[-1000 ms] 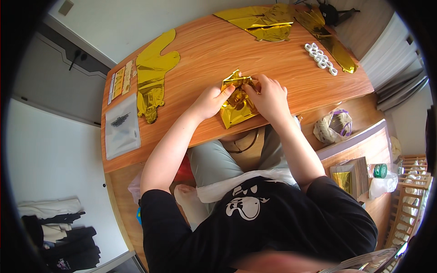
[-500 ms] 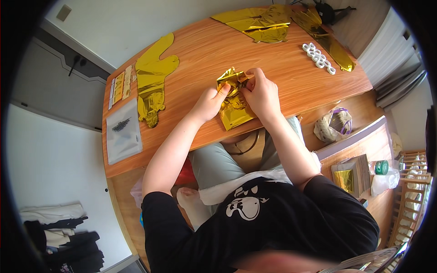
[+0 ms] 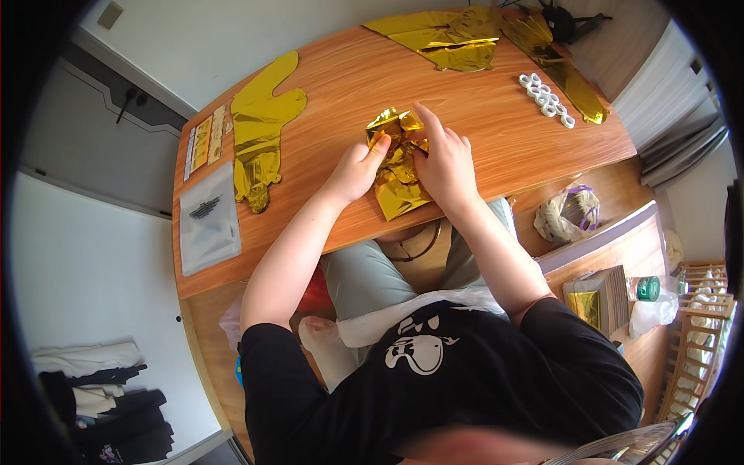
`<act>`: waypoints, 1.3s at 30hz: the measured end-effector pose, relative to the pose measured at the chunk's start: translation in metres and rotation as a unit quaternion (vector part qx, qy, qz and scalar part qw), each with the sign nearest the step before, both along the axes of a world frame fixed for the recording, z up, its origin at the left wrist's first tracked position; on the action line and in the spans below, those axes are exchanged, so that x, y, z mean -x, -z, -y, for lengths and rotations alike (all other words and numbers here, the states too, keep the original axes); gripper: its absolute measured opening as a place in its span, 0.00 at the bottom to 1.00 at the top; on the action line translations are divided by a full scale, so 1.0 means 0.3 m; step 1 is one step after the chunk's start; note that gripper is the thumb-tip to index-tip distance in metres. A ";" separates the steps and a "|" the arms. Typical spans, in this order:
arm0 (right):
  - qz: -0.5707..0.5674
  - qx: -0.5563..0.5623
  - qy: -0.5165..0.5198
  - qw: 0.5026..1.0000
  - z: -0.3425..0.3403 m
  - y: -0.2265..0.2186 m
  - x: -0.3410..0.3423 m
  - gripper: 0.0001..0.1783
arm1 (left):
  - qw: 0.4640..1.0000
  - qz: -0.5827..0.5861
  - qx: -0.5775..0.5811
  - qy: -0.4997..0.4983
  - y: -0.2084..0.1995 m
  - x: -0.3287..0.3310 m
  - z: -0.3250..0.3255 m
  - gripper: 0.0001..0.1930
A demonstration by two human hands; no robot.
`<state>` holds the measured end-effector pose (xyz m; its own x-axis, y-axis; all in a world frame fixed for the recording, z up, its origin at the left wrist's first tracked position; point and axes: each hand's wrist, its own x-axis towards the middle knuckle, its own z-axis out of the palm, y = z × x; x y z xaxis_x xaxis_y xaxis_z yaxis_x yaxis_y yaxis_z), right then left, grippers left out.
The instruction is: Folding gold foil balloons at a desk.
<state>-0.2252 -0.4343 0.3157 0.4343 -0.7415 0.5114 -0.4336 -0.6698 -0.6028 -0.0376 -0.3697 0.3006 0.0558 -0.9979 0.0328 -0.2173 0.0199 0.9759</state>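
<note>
Over the table's near edge I hold a crumpled gold foil balloon (image 3: pixel 401 200), partly folded, its lower part hanging flat and smooth. My left hand (image 3: pixel 360 169) is closed on its left side, the thumb pressed on top of the creased foil. On its right side is my right hand (image 3: pixel 448 164), index finger stretched up and away and the other fingers apart; its thumb rests against the foil. The folds hide part of what lies between both hands. A flat gold foil balloon (image 3: pixel 260 124) lies to the left on the table.
More flat gold foil (image 3: pixel 442 39) and a long gold strip (image 3: pixel 562 74) lie along the far edge, beside several white tape rolls (image 3: pixel 546 101). At left are a clear plastic bag (image 3: pixel 209 232) and a printed card (image 3: pixel 205 143). A side table with boxes (image 3: pixel 608 298) stands right.
My right index finger has lifted off the foil and straightened upward, and the right fingers have spread. My left hand keeps its hold; the foil has barely moved.
</note>
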 end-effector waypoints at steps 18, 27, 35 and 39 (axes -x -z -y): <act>-0.166 -0.007 -0.075 0.983 -0.007 -0.049 0.062 0.52 | 0.982 0.189 0.015 0.023 -0.089 0.077 -0.042 0.15; 0.029 -0.098 -0.043 0.994 -0.038 -0.020 0.153 0.52 | 0.919 0.350 0.181 -0.013 -0.023 0.087 -0.024 0.18; 0.015 -0.158 -0.026 0.987 -0.048 -0.028 0.128 0.48 | 0.929 0.331 0.165 -0.020 -0.039 0.100 -0.027 0.18; 0.054 -0.092 -0.048 0.993 -0.030 0.019 0.112 0.45 | 0.946 0.282 0.158 -0.025 -0.051 0.104 -0.026 0.19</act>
